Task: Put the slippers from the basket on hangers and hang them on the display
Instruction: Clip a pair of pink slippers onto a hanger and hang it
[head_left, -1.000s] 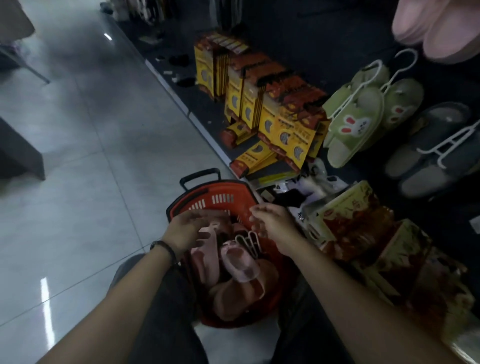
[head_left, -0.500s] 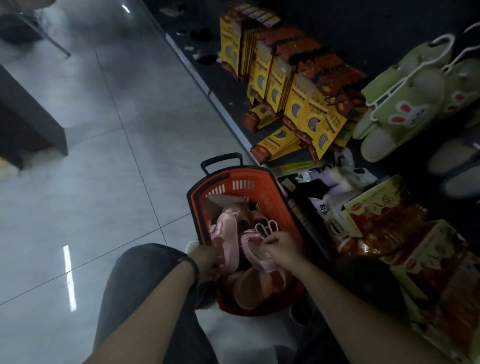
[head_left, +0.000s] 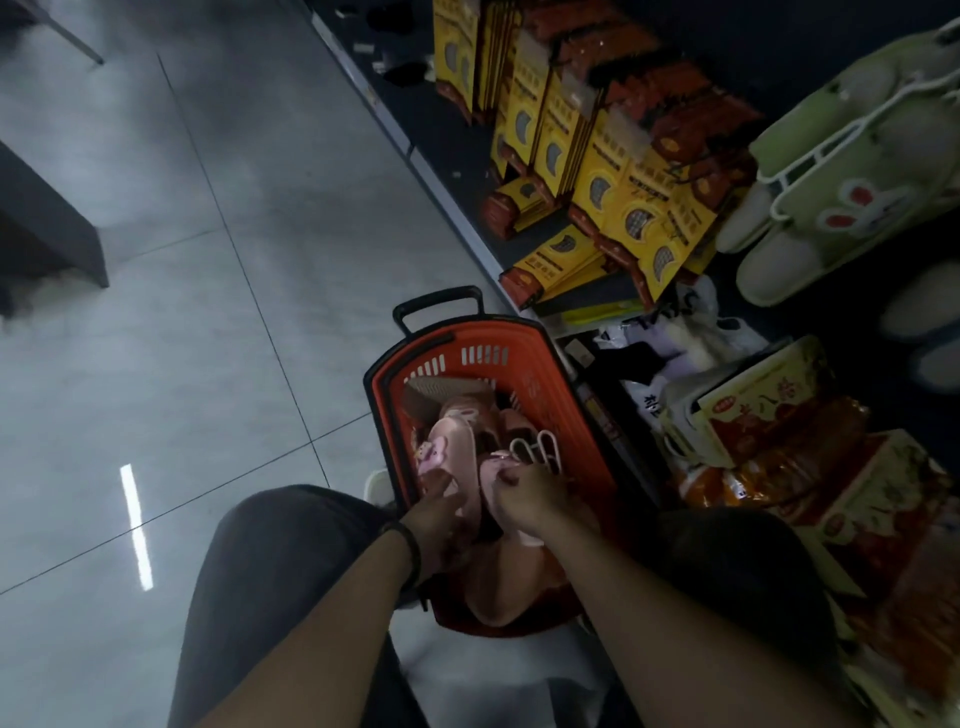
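- Grey tiled shop floor (head_left: 171, 312) across the left of the frame, dim light; dark display shelf down the right with yellow boxes (head_left: 587, 156) in the upper middle and green slippers (head_left: 852, 171) already on a white hanger at the upper right
- Orange basket (head_left: 563, 410) at lower centre, set on the floor against the shelf base, long axis running from the knees up toward its black handle (head_left: 436, 306)
- Pink slippers (head_left: 454, 447) inside, toes pointing up-frame, lying along the basket's length and directly under both hands
- Left hand (head_left: 434, 512) closed on the near end of the left-lying slipper, thumb on top
- Right hand (head_left: 524, 493) pinching the edge of the neighbouring slipper, just below the white hanger (head_left: 535, 449) resting in the basket
- Right hand nearer the hanger, almost touching; left hand one slipper's breadth away
- Likely step: pairing slippers before clipping onto the hanger, nothing lifted clear of the basket yet
- Hidden: fingertips under the slippers, hanger's hook, basket's near end behind forearms; slipper count hard to tell in the dark pile
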